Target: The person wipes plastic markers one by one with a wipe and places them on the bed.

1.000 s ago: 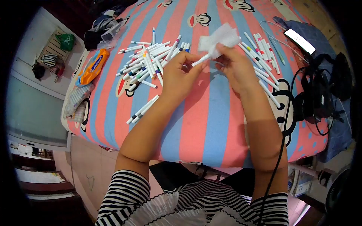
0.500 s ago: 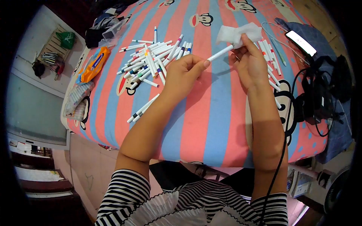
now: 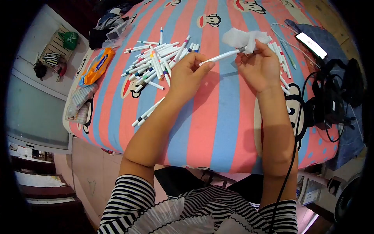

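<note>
A white marker point(image 3: 223, 56) with a dark grey band near its right end is held over the striped bedsheet. My left hand point(image 3: 188, 73) pinches its left end between thumb and fingers. My right hand point(image 3: 260, 67) is closed on a crumpled white wipe point(image 3: 240, 37), which touches the marker's right end; much of the wipe spreads loosely past the fingers. Behind my left hand lies a heap of white markers point(image 3: 150, 64) with variously coloured bands. More markers point(image 3: 278, 54) lie beside my right hand, partly hidden by it.
An orange wipes packet point(image 3: 98, 67) lies at the bed's left side, near a clear plastic box point(image 3: 116, 34). On the right are a lit phone point(image 3: 311, 44), a teal pen point(image 3: 288, 54), and a black adapter with cables point(image 3: 331, 111). Two or so markers point(image 3: 146, 114) lie by my left forearm.
My right hand and the wipe have shifted slightly right, exposing the marker's dark-banded end. My left hand has opened out a little around its end but keeps hold.
</note>
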`<state>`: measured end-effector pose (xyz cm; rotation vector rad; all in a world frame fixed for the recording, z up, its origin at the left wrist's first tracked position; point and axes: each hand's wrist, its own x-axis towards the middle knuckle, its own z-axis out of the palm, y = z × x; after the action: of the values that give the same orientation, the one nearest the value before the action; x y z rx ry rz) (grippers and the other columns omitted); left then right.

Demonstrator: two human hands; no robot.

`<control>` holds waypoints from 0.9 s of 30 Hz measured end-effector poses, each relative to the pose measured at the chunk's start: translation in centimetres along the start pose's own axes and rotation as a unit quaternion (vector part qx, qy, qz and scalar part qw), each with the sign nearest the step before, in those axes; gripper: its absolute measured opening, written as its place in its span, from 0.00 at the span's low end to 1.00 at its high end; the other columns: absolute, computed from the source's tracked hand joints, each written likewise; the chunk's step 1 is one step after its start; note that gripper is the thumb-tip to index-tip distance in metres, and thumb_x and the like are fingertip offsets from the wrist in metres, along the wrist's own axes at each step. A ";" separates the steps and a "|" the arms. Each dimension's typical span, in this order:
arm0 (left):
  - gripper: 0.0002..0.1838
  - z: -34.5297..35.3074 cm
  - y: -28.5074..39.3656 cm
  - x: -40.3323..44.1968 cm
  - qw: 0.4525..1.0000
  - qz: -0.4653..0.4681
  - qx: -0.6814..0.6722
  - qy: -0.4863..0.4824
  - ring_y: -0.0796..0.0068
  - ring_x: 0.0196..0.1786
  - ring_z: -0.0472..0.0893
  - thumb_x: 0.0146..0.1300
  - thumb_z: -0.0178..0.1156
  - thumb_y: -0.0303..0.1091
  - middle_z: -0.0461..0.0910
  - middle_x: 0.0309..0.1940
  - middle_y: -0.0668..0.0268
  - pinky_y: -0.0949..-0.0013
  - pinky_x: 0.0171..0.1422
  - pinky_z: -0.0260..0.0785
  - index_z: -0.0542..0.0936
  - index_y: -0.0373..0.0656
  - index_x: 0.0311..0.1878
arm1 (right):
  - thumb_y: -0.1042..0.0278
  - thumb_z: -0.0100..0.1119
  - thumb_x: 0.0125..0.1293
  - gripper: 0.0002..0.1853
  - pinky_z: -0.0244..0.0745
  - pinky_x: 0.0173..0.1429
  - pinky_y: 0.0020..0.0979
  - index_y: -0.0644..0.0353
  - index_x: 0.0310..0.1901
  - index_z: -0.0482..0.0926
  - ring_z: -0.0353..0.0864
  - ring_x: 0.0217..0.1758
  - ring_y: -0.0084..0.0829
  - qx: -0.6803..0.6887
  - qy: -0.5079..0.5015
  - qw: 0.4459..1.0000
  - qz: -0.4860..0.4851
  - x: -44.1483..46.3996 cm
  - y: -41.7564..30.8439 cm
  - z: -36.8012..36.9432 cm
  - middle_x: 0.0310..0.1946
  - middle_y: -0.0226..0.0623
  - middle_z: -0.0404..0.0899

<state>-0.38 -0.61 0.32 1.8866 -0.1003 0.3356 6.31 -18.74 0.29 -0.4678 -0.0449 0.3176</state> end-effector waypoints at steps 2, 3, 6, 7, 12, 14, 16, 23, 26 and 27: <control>0.06 0.1 0.0 0.0 0.999 0.026 0.007 0.022 0.87 0.28 0.69 0.58 0.61 0.32 0.74 0.26 0.73 0.81 0.30 0.60 0.76 0.39 0.35 | 0.63 0.50 0.62 0.08 0.65 0.44 0.34 0.57 0.39 0.69 0.70 0.38 0.29 0.002 0.002 1.000 0.005 0.1 0.1 -0.1 0.33 0.33 0.71; 0.06 0.1 -0.4 0.1 0.999 0.037 0.004 0.027 0.87 0.29 0.69 0.57 0.62 0.30 0.74 0.27 0.73 0.81 0.30 0.60 0.76 0.40 0.35 | 0.63 0.50 0.62 0.09 0.65 0.44 0.34 0.57 0.40 0.69 0.70 0.38 0.30 0.003 0.003 1.000 0.007 0.1 0.2 -0.2 0.34 0.33 0.71; 0.07 0.1 -0.4 0.1 0.998 0.051 -0.021 0.043 0.87 0.30 0.70 0.55 0.63 0.28 0.75 0.28 0.73 0.81 0.32 0.62 0.76 0.40 0.35 | 0.63 0.50 0.62 0.09 0.65 0.45 0.35 0.57 0.40 0.69 0.70 0.39 0.31 0.015 0.006 1.000 0.023 -0.2 0.2 0.1 0.35 0.34 0.72; 0.07 0.1 -0.3 0.2 0.997 0.053 -0.033 0.048 0.87 0.30 0.70 0.55 0.63 0.28 0.75 0.28 0.73 0.80 0.33 0.63 0.76 0.40 0.35 | 0.63 0.49 0.62 0.09 0.65 0.45 0.35 0.57 0.40 0.69 0.70 0.40 0.31 0.025 -0.011 0.999 0.032 -0.2 0.2 0.1 0.35 0.34 0.72; 0.06 -0.4 -0.7 0.5 0.998 0.033 -0.045 0.010 0.86 0.29 0.71 0.58 0.61 0.31 0.75 0.25 0.72 0.81 0.32 0.63 0.76 0.39 0.34 | 0.64 0.49 0.62 0.09 0.65 0.47 0.35 0.57 0.41 0.69 0.69 0.41 0.31 0.059 -0.043 0.996 0.056 -0.3 0.1 0.1 0.38 0.33 0.72; 0.07 -0.5 -0.3 0.4 0.998 0.000 -0.058 -0.016 0.86 0.27 0.71 0.59 0.59 0.33 0.74 0.23 0.71 0.80 0.30 0.63 0.76 0.39 0.34 | 0.64 0.49 0.62 0.10 0.65 0.48 0.35 0.57 0.42 0.68 0.69 0.42 0.31 0.046 -0.035 0.998 0.035 -0.3 0.1 0.1 0.39 0.34 0.72; 0.09 -0.4 -0.2 0.3 0.996 -0.033 -0.077 -0.041 0.85 0.24 0.71 0.61 0.57 0.35 0.73 0.20 0.70 0.79 0.29 0.63 0.76 0.38 0.33 | 0.63 0.49 0.62 0.10 0.64 0.49 0.35 0.57 0.42 0.68 0.69 0.42 0.31 0.038 -0.033 0.999 0.021 -0.4 0.1 0.1 0.40 0.34 0.71; 0.11 -0.3 -0.3 0.4 0.985 -0.075 -0.132 -0.079 0.84 0.21 0.70 0.62 0.55 0.36 0.71 0.18 0.69 0.79 0.27 0.62 0.76 0.37 0.32 | 0.62 0.50 0.62 0.10 0.64 0.50 0.35 0.56 0.42 0.68 0.69 0.42 0.29 0.037 -0.034 0.998 0.024 -0.7 0.2 0.6 0.40 0.33 0.72; 0.10 -0.3 -0.4 0.4 0.981 -0.083 -0.146 -0.091 0.83 0.21 0.70 0.62 0.55 0.36 0.72 0.19 0.69 0.79 0.27 0.63 0.76 0.37 0.32 | 0.61 0.51 0.62 0.11 0.63 0.50 0.34 0.55 0.42 0.69 0.69 0.42 0.29 -0.003 -0.034 0.999 0.002 -0.4 0.3 0.5 0.38 0.31 0.72; 0.10 -0.1 -0.5 0.4 0.985 -0.070 -0.134 -0.083 0.83 0.21 0.71 0.62 0.56 0.35 0.73 0.20 0.69 0.79 0.27 0.63 0.75 0.37 0.33 | 0.60 0.51 0.62 0.11 0.63 0.50 0.34 0.55 0.42 0.69 0.69 0.42 0.28 -0.019 -0.032 0.999 -0.009 -0.4 0.4 0.5 0.38 0.30 0.71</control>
<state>0.04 -0.29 0.05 1.6417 -0.1180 0.0626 5.76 -18.32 0.60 -0.4956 -0.1171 0.3153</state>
